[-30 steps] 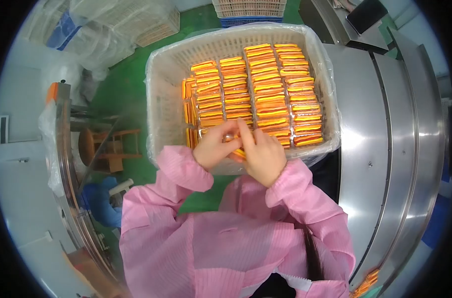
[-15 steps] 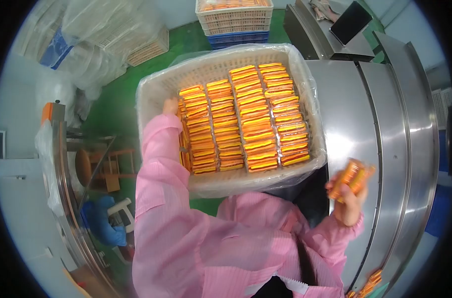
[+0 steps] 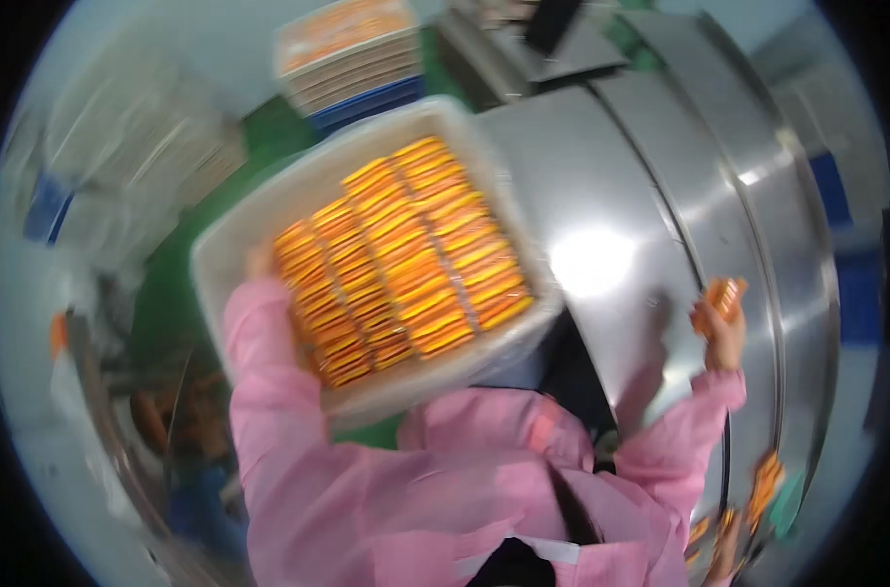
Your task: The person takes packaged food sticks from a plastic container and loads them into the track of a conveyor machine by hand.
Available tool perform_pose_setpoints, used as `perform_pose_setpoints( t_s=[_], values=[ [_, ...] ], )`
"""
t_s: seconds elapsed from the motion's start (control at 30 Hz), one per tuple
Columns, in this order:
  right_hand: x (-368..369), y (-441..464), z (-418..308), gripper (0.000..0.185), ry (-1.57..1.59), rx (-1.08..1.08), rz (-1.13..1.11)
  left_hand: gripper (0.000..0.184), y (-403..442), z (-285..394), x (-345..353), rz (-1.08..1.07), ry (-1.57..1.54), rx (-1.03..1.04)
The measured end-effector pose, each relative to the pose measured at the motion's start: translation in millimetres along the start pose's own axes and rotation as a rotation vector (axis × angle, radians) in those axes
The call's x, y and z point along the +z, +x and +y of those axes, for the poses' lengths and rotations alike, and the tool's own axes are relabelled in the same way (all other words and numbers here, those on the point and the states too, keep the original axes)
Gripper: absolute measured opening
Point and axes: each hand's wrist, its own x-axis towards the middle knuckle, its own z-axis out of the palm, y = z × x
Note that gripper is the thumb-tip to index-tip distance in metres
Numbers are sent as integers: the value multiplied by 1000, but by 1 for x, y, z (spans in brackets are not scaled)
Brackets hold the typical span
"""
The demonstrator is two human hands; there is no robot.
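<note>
A white plastic crate (image 3: 464, 122) lined with clear film holds several rows of orange-and-yellow striped packets (image 3: 406, 264) in clear wrapping. Inside its left side, my left hand (image 3: 261, 262) touches or lies close beside the leftmost row; motion blur and the packets hide its fingers. Out to the right, above the steel surface, my right hand (image 3: 725, 338) is closed around a few wrapped orange packets (image 3: 725, 297). Blur keeps me from counting them.
The steel worktop (image 3: 523, 157) runs along the right. More orange packets (image 3: 766, 489) lie at the lower right, near another person's hand (image 3: 727, 548) and a green item (image 3: 787, 504). Stacked crates (image 3: 352, 59) stand behind, with film-covered stacks (image 3: 141, 147) at the left.
The view has turned, so the crate appears tilted and farther left. My right hand has moved farther out over the steel with its packets. Another person's hand now shows at the lower right.
</note>
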Motion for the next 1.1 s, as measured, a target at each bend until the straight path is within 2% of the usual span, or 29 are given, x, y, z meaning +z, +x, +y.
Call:
perform_pose_setpoints(
  t_s=[0.03, 0.1, 0.13, 0.2, 0.23, 0.3, 0.33, 0.4, 0.53, 0.67, 0.8, 0.87, 0.9, 0.93, 0.97, 1.03, 1.1],
  values=[
    [-7, 7, -1, 39, -32, -23, -17, 30, -8, 1, 12, -67, -308, -38],
    [-24, 31, 3, 35, -108, -79, -53, 29, -32, 15, 18, -174, -477, -32],
    [-33, 40, 6, 32, -147, -105, -80, 30, 6, -8, 5, -269, -282, -31],
    [-27, 48, -10, 32, -287, -156, -57, 29, -37, 19, 17, -189, -425, -129],
    [-27, 58, -9, 32, -277, -156, -34, 29, -30, 14, 15, -208, -418, -114],
    [-26, 77, 1, 34, -704, -135, -18, 28, -8, 5, 11, -200, -289, -168],
    [-23, 78, 0, 34, -695, -133, -8, 28, -30, 24, 16, -207, -285, -158],
    [-18, 79, -2, 40, -919, -122, -53, 26, -74, 51, 21, -152, -336, -181],
    [-15, 83, 7, 36, -1115, -159, 1, 28, -73, 53, 22, -171, -372, -169],
    [-10, 76, 1, 36, -1079, -180, 80, 28, -70, 44, 21, -205, -503, -160],
    [-1, 92, 4, 37, -1000, -231, -48, 30, -57, 36, 18, -225, -440, -92],
    [6, 96, 11, 38, -1065, -242, -51, 30, -48, 28, 17, -135, -468, -46],
    [6, 98, 14, 38, -1062, -243, -49, 34, -15, 4, 15, -121, -481, 2],
    [4, 99, 18, 37, -1064, -311, -27, 34, -15, 5, 15, -122, -483, 5],
    [3, 99, 20, 37, -1066, -377, -7, 34, -15, 5, 14, -113, -458, 20],
    [6, 99, 10, 37, -1017, -338, 16, 35, -4, -3, 12, -103, -437, 37],
    [13, 97, 0, 38, -960, -297, 42, 36, 17, -14, 9, -16, -247, 188]
  ],
)
